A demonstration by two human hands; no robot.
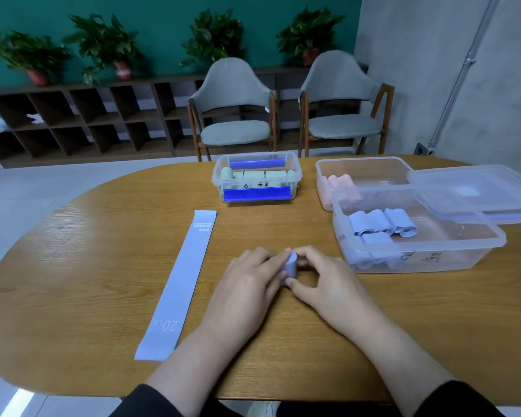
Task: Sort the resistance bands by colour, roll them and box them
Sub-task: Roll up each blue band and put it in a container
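Near the front edge of the oval wooden table (73, 266), at its middle, a tightly rolled lilac resistance band (290, 266) is held on end between both hands. It is gripped from the left by the curled fingers of the left hand (247, 284), and pinched from the right by the thumb and fingers of the right hand (328, 281). Dark sleeves are seen at both forearms. Just left of the hands, a flat, unrolled lilac resistance band marked "20 LB" (181, 284) is laid lengthwise, running from the front edge towards the table's middle. Towards the right edge, a clear plastic box with handwriting on its front wall (463, 257) is filled with several rolled lilac bands (382, 225). Directly behind it, touching or nearly so, a second clear plastic box (364, 167) is seen with rolled pink bands (339, 181) inside. A clear plastic lid (475, 191) is rested to the right, partly over both boxes. At the far edge, near the middle, a smaller clear box with blue clip handles (256, 194) is packed with rolled pale green bands (253, 175). Beyond the table, two grey upholstered chairs with wooden frames (235, 106) are placed before a dark cubby shelf (82, 121) topped by potted plants (103, 43).
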